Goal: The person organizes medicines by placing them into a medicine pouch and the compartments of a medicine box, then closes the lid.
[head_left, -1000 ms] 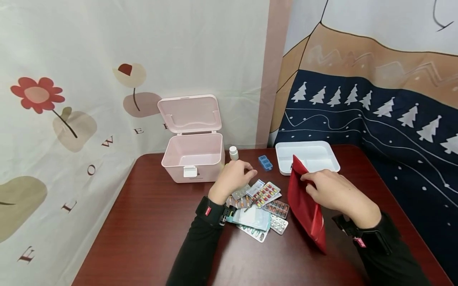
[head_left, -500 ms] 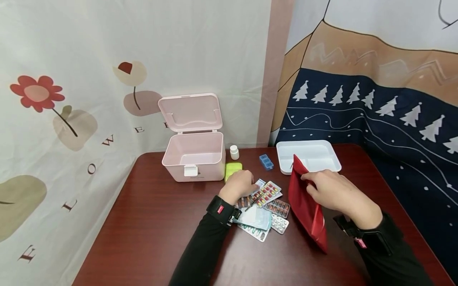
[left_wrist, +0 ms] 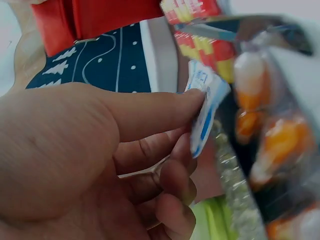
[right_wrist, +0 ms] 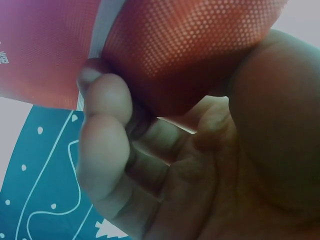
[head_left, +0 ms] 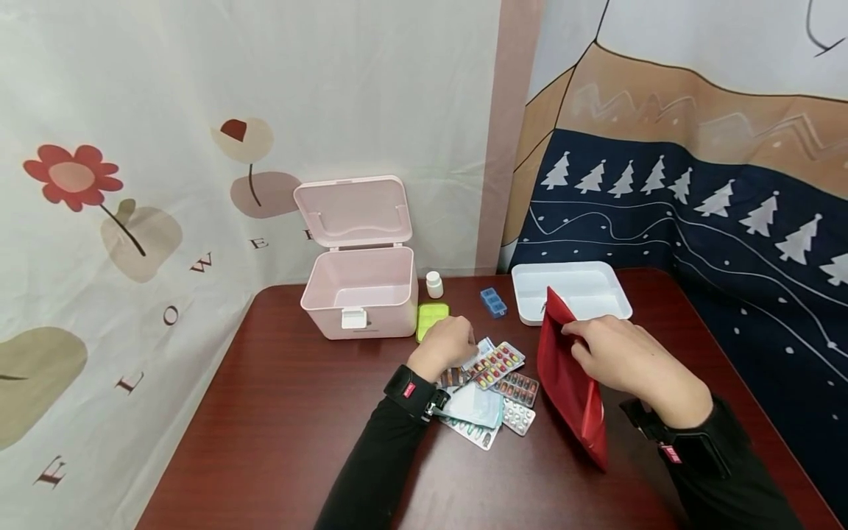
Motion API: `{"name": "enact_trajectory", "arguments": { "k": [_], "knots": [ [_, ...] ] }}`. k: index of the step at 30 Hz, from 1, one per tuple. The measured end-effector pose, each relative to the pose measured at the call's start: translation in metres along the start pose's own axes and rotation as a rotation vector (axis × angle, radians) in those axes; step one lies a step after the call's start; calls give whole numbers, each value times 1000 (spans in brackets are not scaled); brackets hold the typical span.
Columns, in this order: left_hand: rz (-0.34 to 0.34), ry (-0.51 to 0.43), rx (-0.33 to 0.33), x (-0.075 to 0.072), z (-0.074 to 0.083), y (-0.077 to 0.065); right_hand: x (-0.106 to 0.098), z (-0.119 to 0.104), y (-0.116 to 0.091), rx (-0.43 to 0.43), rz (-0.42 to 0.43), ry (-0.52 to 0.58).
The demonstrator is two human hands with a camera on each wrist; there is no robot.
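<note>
My left hand (head_left: 445, 344) is over the near pile of medicine packs. Between its thumb and fingers it pinches a small white sachet with blue print (left_wrist: 207, 97). Close by lie a blister pack of red and yellow capsules (head_left: 500, 364), a blister pack of orange and white capsules (left_wrist: 285, 142) and a thin metal tool (left_wrist: 260, 24). My right hand (head_left: 616, 355) grips the upper edge of a red fabric pouch (head_left: 562, 372), which stands slanted on the table with its mouth parted. Curled fingers (right_wrist: 105, 145) hold the pouch's edge in the right wrist view.
Behind the pile stand an open pink box (head_left: 361, 316), a lime green case (head_left: 430, 318), a white bottle (head_left: 433, 285) and a blue pill organizer (head_left: 493, 302). A white tray (head_left: 619, 298) sits behind the pouch. A pale blue-and-white flat packet (head_left: 473, 403) tops more blister packs.
My left hand has moved down and right onto the pile, uncovering the lime green case, and now pinches the sachet. The right hand and pouch have stayed nearly still.
</note>
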State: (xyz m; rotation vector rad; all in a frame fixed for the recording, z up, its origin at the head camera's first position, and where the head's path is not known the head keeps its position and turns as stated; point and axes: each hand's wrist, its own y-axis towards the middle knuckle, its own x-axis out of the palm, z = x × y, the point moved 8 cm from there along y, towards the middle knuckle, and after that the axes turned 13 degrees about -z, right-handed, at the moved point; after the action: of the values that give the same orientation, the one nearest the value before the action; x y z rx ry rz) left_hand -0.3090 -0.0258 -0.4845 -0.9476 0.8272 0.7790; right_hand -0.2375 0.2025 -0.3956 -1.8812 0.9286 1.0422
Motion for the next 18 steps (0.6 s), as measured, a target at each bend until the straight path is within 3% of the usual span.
{"name": "enact_trajectory", "arguments": {
  "k": [10,18],
  "knots": [
    [176,-167,118,-33,7,-15,-1,-2,-1,-24,4,-10],
    [227,-358,222,-41,43,-30,-3,-3,-4,-26,16,-8]
  ]
}}
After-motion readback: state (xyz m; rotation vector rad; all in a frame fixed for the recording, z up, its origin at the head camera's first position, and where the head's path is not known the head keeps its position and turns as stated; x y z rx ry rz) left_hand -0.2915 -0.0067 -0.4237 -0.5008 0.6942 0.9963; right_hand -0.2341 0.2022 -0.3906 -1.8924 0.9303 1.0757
